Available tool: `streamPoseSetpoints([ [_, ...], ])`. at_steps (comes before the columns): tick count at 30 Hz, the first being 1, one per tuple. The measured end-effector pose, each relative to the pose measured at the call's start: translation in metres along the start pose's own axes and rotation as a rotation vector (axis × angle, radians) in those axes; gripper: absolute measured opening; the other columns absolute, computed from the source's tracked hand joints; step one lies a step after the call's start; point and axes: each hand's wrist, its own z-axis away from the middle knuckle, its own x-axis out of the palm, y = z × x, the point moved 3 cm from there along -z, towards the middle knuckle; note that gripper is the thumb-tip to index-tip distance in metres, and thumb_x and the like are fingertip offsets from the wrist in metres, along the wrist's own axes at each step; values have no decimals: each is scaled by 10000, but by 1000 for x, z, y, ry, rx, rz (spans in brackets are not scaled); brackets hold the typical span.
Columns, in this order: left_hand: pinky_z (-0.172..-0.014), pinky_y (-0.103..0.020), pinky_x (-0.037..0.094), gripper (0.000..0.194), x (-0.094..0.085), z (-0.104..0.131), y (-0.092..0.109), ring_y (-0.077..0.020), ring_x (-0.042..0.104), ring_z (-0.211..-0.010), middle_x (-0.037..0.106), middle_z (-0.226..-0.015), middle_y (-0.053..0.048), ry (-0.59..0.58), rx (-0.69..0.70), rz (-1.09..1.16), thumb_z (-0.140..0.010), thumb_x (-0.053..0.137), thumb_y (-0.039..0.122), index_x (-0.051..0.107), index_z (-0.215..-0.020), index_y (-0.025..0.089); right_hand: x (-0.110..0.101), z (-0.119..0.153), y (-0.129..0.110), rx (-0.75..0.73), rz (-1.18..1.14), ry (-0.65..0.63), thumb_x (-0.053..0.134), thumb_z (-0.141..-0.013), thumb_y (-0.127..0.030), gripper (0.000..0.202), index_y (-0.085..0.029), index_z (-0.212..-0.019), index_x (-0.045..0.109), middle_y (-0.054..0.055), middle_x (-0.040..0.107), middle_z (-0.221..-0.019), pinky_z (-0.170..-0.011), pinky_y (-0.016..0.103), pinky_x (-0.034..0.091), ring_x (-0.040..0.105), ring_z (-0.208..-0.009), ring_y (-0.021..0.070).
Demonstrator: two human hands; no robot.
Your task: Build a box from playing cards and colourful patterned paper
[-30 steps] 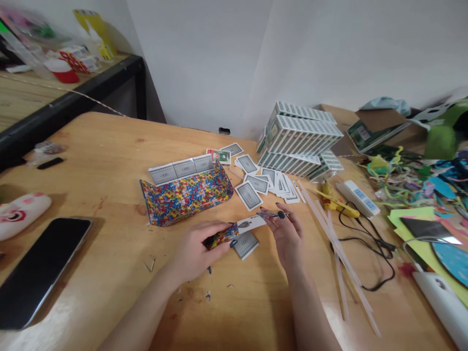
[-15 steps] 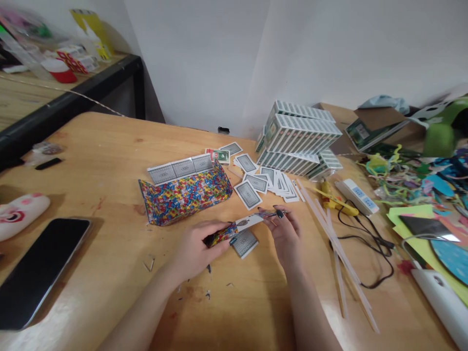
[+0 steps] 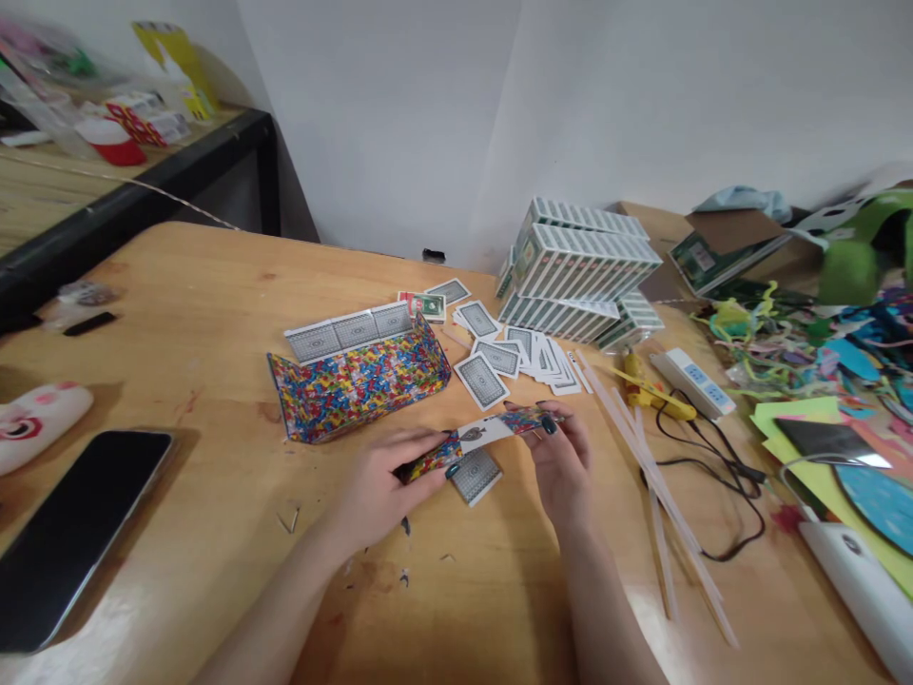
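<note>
My left hand (image 3: 381, 480) pinches the left end of a playing card (image 3: 485, 433) partly wrapped in bright multicoloured tape, just above the wooden table (image 3: 214, 285). My right hand (image 3: 560, 457) grips the card's right end, where the coloured tape (image 3: 532, 419) folds over. Under the held card, a single face-down card (image 3: 476, 476) lies on the table. Behind my hands stands a bent strip of joined cards (image 3: 357, 376) covered in the same coloured pattern.
Loose face-down cards (image 3: 514, 357) are scattered before stacked card packs (image 3: 581, 276). Glue sticks (image 3: 652, 476), a yellow glue gun (image 3: 646, 390) and a power strip (image 3: 691, 381) lie to the right, beside craft scraps (image 3: 806, 352). A black phone (image 3: 71, 533) rests at the near left.
My right hand has folded the coloured tape end flatter onto the card, which has lifted slightly. My left hand stays in place.
</note>
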Motion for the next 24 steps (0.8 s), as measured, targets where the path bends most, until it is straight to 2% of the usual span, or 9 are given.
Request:
streamPoseSetpoints([
  [8,-901,-391,479,366,-1,1,4,-217,592,-1016,632,-1135,-74,71,95,-70,-750,629,292,631,-1111,233,1,1,-4,-47,-13,-29,679,-705,-306,184,-244,-862,605,24,686,-868,-822,426,469,649,-889,236],
  [14,-874,-409,483,390,0,1,6,-229,582,-998,630,-1107,-83,96,165,-67,-740,657,368,630,-1109,246,0,2,-5,-80,4,-48,667,-715,-316,144,-243,-827,613,23,684,-868,-806,424,473,641,-915,245],
  [20,-873,-402,466,360,-2,2,16,-236,559,-1010,611,-1087,-96,108,178,-85,-760,627,306,625,-1108,214,3,4,0,-36,-19,-74,679,-716,-290,163,-260,-849,590,31,685,-925,-781,413,482,625,-955,240],
  [22,-877,-397,455,360,-2,3,19,-235,549,-1016,602,-1090,-98,116,173,-78,-758,623,288,621,-1108,203,4,5,1,-23,-29,-71,694,-703,-285,203,-271,-879,595,28,684,-944,-802,419,477,629,-941,232],
  [24,-875,-392,448,357,-1,4,20,-229,547,-1008,598,-1082,-92,132,173,-56,-754,626,281,618,-1102,204,4,5,2,20,-61,-62,707,-685,-295,325,-288,-989,591,35,682,-972,-837,440,466,636,-919,230],
])
